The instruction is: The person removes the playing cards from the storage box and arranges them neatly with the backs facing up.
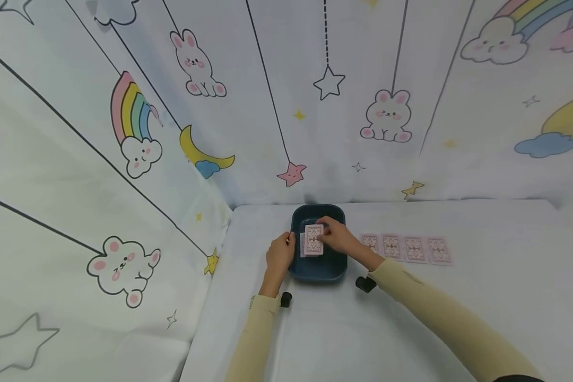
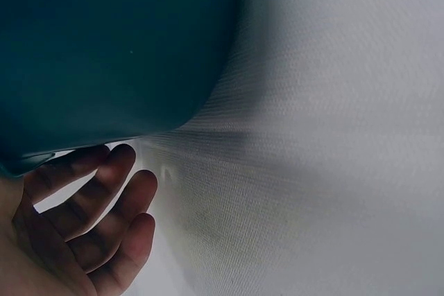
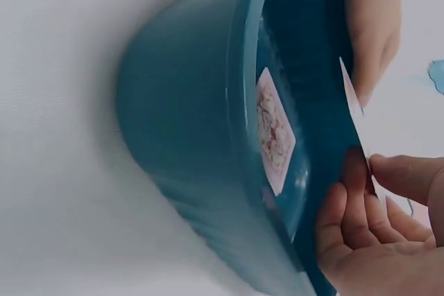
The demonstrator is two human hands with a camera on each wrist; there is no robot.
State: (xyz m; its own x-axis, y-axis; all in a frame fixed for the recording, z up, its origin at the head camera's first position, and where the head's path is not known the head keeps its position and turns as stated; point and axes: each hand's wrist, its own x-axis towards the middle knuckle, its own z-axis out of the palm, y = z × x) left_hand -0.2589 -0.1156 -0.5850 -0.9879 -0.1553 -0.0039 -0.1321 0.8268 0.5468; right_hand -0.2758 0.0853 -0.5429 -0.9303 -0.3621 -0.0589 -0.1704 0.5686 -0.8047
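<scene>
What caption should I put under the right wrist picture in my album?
Right hand pinches a card above a blue tub; another card lies inside.

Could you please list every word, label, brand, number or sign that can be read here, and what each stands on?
None can be read.
Right sleeve: small dark print near the cuff, too small and blurred to read.
Left sleeve: similar print near the cuff, also unreadable.
Held card: patterned, no readable text.
Tray: no lettering visible.
Backdrop: drawings, no readable words.
</scene>
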